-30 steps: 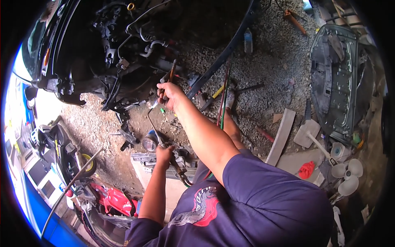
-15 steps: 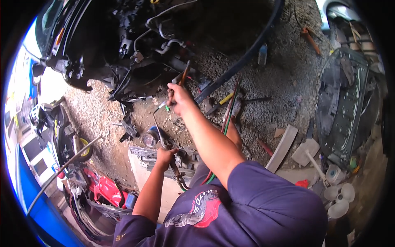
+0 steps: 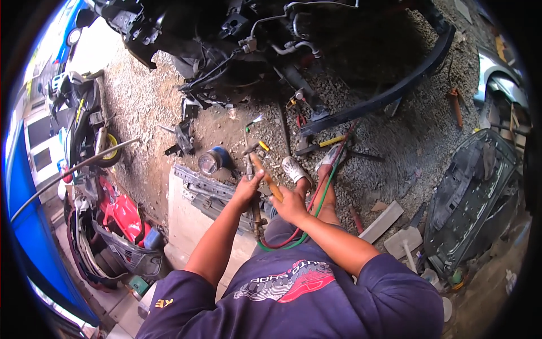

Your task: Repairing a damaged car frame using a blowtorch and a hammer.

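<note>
My left hand (image 3: 248,189) is closed around a gas torch (image 3: 256,212), its thin metal neck rising beyond the fist. A red and a green hose (image 3: 324,212) run from the torch's lower end across my lap. Close beside it, my right hand (image 3: 291,204) grips the wooden handle of a hammer (image 3: 266,176). The hammer's handle crosses near the torch neck, its dark head beyond my left hand. A small yellow piece (image 3: 263,146) shows at the head; whether it belongs to the hammer I cannot tell. Ahead is a car's stripped front end (image 3: 226,62).
A dark curved bar (image 3: 389,96) juts from the car. A blue-sided can (image 3: 212,161) stands beside a metal panel (image 3: 203,189) on a pale board. A yellow-and-black tool (image 3: 322,145) lies by my feet. Motorcycle (image 3: 84,113) and red fairing (image 3: 121,209) are left; a dark car panel (image 3: 468,198) is right.
My right hand has drawn back from the car with the hammer, coming beside my left hand. The torch has shifted slightly. The view has turned, showing both my feet.
</note>
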Motion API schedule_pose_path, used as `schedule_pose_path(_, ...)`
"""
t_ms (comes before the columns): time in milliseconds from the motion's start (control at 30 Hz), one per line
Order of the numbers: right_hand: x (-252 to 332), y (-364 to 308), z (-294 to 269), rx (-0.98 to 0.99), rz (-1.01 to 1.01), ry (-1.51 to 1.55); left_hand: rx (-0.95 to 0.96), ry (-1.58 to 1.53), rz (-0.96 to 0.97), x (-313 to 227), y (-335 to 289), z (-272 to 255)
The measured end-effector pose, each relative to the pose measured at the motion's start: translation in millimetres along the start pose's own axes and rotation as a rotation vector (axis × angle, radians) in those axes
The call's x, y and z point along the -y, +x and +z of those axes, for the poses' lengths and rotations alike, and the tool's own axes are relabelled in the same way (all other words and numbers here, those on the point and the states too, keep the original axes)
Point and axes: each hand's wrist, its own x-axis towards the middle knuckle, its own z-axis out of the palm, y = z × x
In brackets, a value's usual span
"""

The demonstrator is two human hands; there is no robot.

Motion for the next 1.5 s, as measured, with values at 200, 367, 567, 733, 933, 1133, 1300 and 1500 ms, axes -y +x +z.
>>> schedule_pose_path(200, -9.1, 27.4, -3.5, 0.344, -0.131, -0.059, 0.047, 0.068, -0.033, 9.9, 5.0, -3.4)
schedule_pose_path(367, -10.9, 56.0, -17.7, 0.457, -0.225, -0.169, -0.064, -0.05, -0.036, 30.7, 15.5, -8.7)
schedule_pose_path(567, 5.0, 154.6, -74.5, -0.843, -0.244, 0.124, -0.162, -0.182, -0.062, 48.8, 38.0, -25.8)
schedule_pose_path(733, 12.1, 209.4, -80.4, -0.134, 0.439, 2.038, -0.131, -0.284, -0.147, 62.9, 46.9, -29.6)
schedule_pose_path(933, 1.4, 252.0, -69.8, 0.342, -0.151, 2.76, -0.1, -0.172, -0.105, 67.4, 45.1, -29.4)
schedule_pose_path(1133, 14.5, 268.8, -41.3, 0.064, -0.4, 2.991, -0.133, -0.078, -0.071, 44.4, 31.1, -27.5)
schedule_pose_path(1300, 25.5, 275.8, -33.3, 0.17, -0.502, 3.168, -0.196, -0.055, -0.098, 27.6, 39.2, -21.8)
schedule_pose_path(1500, 37.2, 271.1, -31.9, 0.165, -0.333, 2.646, -0.226, -0.018, -0.146, 21.4, 47.8, -16.8)
